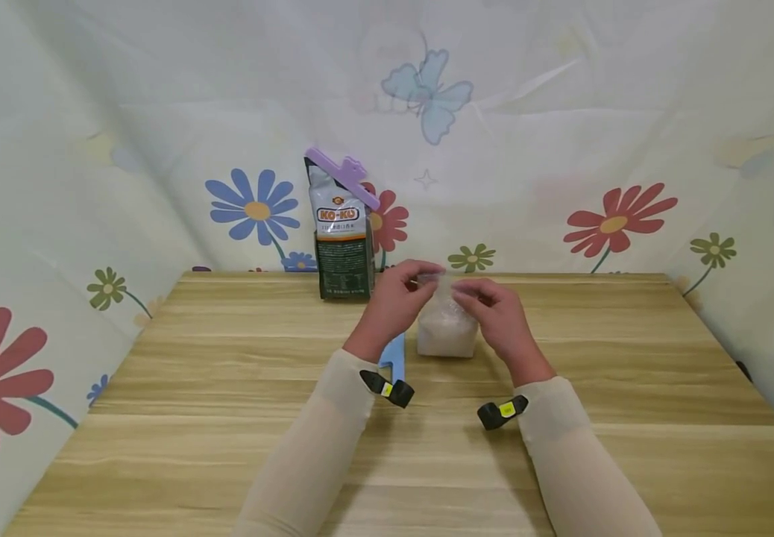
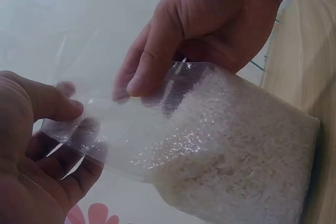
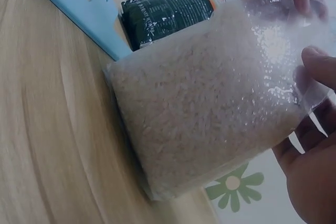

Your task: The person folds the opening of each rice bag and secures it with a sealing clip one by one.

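Observation:
A clear plastic bag of rice (image 1: pixel 446 337) stands upright on the table, its lower part filled and its upper part loose film. My left hand (image 1: pixel 392 302) pinches the film on the left side near the top, thumb in front and fingers behind. On the other side, my right hand (image 1: pixel 502 317) pinches the film lower down, just above the rice, as the left wrist view shows with the right thumb and fingers (image 2: pixel 149 61) on the plastic. Beside the bag's left base lies a light blue bag clip (image 3: pixel 89 14), partly covered by my left forearm in the head view.
Behind and to the left stands a dark green and silver KO-KO package (image 1: pixel 345 257), a purple bag clip (image 1: pixel 343 177) across its folded top. A flower-printed cloth (image 1: pixel 528 149) hangs behind the wooden table (image 1: pixel 226 388). Both wrists carry small black cameras.

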A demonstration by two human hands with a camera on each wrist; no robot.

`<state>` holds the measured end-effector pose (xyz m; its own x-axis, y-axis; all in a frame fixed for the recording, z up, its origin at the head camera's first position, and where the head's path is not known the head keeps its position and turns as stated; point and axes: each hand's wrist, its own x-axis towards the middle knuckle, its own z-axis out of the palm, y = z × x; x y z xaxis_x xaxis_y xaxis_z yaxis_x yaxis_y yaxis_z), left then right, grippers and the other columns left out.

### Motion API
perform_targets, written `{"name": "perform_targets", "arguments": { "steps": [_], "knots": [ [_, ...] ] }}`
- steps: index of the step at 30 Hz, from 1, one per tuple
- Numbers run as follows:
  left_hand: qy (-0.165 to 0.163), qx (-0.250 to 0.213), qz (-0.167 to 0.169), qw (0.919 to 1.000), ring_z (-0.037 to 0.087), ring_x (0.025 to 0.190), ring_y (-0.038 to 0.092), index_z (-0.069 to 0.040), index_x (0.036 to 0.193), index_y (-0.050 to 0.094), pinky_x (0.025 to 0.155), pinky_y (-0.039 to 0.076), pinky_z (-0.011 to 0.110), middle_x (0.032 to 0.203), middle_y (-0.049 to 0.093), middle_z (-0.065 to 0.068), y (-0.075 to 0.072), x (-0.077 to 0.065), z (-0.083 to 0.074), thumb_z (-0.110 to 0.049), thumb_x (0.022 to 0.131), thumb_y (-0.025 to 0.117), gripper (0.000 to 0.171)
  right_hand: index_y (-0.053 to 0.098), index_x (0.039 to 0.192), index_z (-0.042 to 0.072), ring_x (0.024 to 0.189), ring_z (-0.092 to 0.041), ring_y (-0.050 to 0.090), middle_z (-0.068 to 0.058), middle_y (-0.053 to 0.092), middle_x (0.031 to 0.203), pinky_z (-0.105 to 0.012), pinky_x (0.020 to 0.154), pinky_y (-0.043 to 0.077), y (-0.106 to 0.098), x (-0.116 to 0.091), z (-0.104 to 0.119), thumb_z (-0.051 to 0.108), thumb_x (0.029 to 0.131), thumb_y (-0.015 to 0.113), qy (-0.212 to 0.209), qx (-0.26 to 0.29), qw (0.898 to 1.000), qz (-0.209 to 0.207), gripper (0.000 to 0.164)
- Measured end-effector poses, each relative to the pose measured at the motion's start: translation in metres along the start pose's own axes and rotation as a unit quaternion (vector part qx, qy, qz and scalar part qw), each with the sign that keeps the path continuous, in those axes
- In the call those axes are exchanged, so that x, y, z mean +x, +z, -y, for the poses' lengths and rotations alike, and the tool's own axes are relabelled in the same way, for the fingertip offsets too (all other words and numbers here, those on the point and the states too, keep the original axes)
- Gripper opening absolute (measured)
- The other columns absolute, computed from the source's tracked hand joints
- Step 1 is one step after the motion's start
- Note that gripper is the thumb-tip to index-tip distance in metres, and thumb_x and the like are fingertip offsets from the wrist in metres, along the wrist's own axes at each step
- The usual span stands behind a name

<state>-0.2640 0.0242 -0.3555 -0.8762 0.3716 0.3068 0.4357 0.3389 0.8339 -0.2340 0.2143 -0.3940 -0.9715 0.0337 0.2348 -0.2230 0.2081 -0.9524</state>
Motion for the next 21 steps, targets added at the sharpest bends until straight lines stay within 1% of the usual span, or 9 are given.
{"name": "perform_targets", "arguments": {
  "steps": [3,7,11,15,21],
  "knots": [
    [0.003,0.022,-0.004,0.9997,0.012,0.094,0.062,-0.022,0.112,0.071,0.082,0.053,0.032,0.111,0.068,-0.003,-0.002,0.0,0.002,-0.021,0.097,0.059,0.018,0.069,0.114,0.006,0.095,-0.004,0.062,0.01,0.068,0.1,-0.018,0.08,0.051,-0.001,0.001,-0.003,0.025,0.09,0.07,0.002,0.006,1.0,-0.001,0.03],
    [-0.005,0.028,-0.005,0.9996,0.009,0.088,0.064,-0.026,0.107,0.073,0.076,0.053,0.03,0.104,0.071,-0.005,-0.004,0.001,0.004,-0.02,0.098,0.059,0.018,0.069,0.113,0.003,0.093,-0.002,0.062,0.013,0.068,0.096,-0.017,0.08,0.051,-0.004,0.002,-0.008,0.021,0.09,0.069,-0.007,0.01,1.0,-0.001,0.028],
    [-0.012,0.01,-0.003,0.9999,0.01,0.09,0.064,-0.024,0.104,0.074,0.078,0.053,0.031,0.103,0.072,-0.004,-0.005,0.003,0.007,-0.018,0.098,0.058,0.018,0.07,0.111,0.004,0.092,-0.004,0.062,0.014,0.067,0.094,-0.017,0.081,0.051,-0.005,0.002,-0.012,0.017,0.091,0.068,-0.024,0.01,1.0,0.003,0.024],
    [-0.024,-0.024,-0.006,0.9994,0.012,0.089,0.064,-0.021,0.101,0.076,0.08,0.053,0.032,0.099,0.073,-0.001,-0.005,0.004,0.01,-0.015,0.097,0.058,0.019,0.069,0.113,0.003,0.095,-0.004,0.063,0.016,0.068,0.096,-0.018,0.083,0.051,-0.005,0.003,-0.014,0.016,0.091,0.067,-0.035,0.022,0.999,0.005,0.025],
    [-0.035,-0.057,-0.007,0.9977,0.014,0.089,0.064,-0.017,0.1,0.077,0.08,0.054,0.031,0.098,0.073,0.002,-0.006,0.005,0.01,-0.011,0.097,0.057,0.021,0.07,0.113,0.001,0.095,-0.005,0.063,0.018,0.069,0.096,-0.018,0.083,0.051,-0.004,0.002,-0.017,0.014,0.091,0.068,-0.055,0.045,0.997,-0.007,0.026]
  ]
}}
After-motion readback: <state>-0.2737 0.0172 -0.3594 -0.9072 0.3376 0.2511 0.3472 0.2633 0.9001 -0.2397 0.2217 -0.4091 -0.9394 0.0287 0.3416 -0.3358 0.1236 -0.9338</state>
